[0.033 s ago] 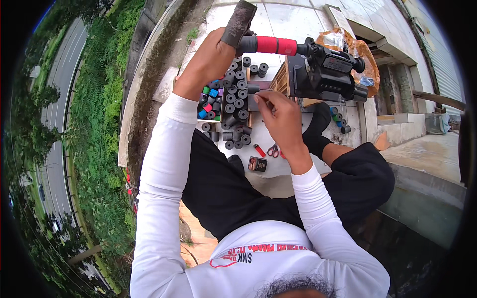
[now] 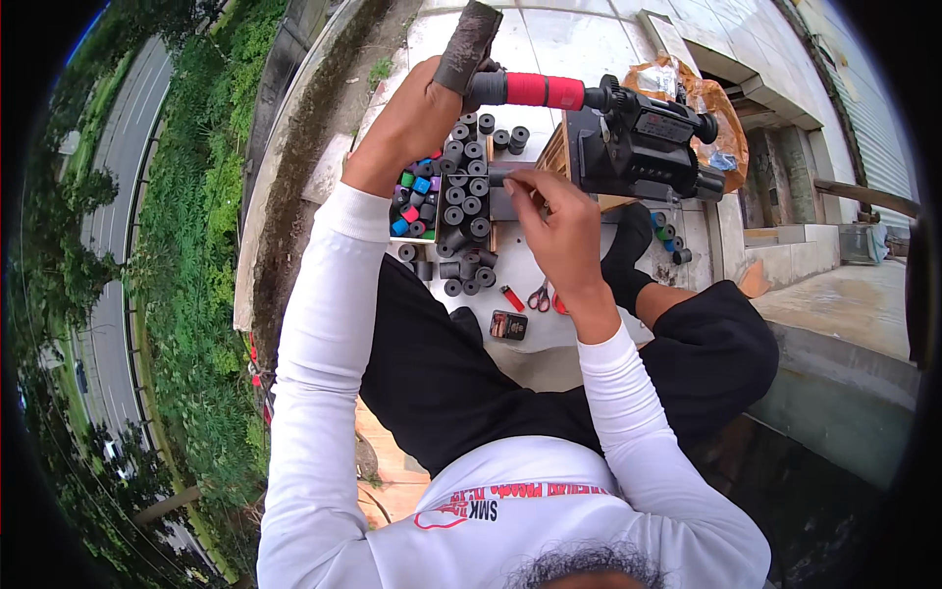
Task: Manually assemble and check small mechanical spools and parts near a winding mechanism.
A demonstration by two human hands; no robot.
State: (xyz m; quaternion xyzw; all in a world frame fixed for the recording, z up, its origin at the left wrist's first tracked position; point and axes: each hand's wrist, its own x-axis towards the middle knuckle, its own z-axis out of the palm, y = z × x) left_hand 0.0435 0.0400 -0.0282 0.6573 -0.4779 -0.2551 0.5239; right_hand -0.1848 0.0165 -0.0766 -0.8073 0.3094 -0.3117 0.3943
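Note:
At the upper middle, my left hand (image 2: 424, 93), with a dark cloth cover over part of it, is closed round the grey end of a red-and-grey wound rod (image 2: 545, 90). That rod runs right to a black machine (image 2: 653, 137) with gears. Lower down, my right hand (image 2: 554, 216) has thumb and fingers bent in a pinch at the right end of a small dark cylinder (image 2: 497, 175). Its fingertips hide whatever lies between them. Many black spools (image 2: 472, 205) stand left of the cylinder, beside a white-edged box (image 2: 435, 239) of coloured spools (image 2: 410, 211).
In front of me lie a red lighter (image 2: 512, 298), scissors (image 2: 539, 297) and a small dark pack (image 2: 508, 325). More coloured spools (image 2: 669, 236) sit beside my right foot (image 2: 628, 245). An orange bag (image 2: 721, 108) is behind the machine. Left of the mossy ledge (image 2: 285, 187) are greenery and a road.
My right hand has moved slightly up, its fingertips now over the right end of the dark cylinder. My left hand has barely moved.

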